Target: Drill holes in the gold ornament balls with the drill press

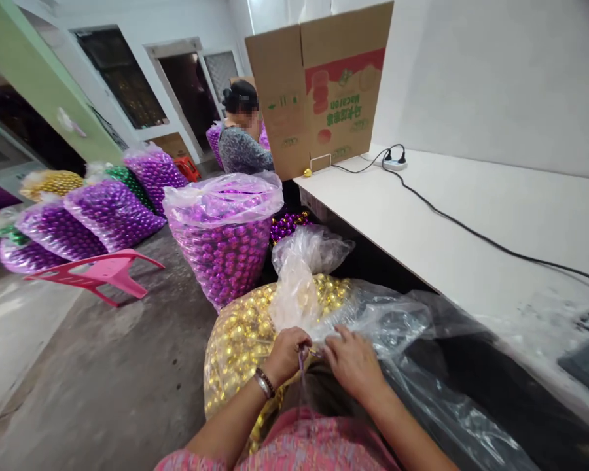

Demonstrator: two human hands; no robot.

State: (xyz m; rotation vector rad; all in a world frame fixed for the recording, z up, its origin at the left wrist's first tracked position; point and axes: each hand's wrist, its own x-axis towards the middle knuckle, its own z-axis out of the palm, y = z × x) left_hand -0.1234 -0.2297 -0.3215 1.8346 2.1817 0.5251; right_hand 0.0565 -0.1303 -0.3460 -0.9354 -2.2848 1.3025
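A large clear bag of shiny gold balls stands against my lap, its gathered plastic top folded upward. My left hand is closed, pinching a thin purple string that hangs toward my pink top. Close beside it, my right hand has its fingers curled in over the front of the bag. A small gold-coloured bit shows between the two hands, too small to name. What the right fingertips grip is hidden. Loose clear plastic spreads to the right of that hand.
A tall open bag of purple balls stands ahead. The white table at right bears an upright carton, a black cable and a power strip. A pink stool lies tipped at left, near several filled bags. Another person sits beyond.
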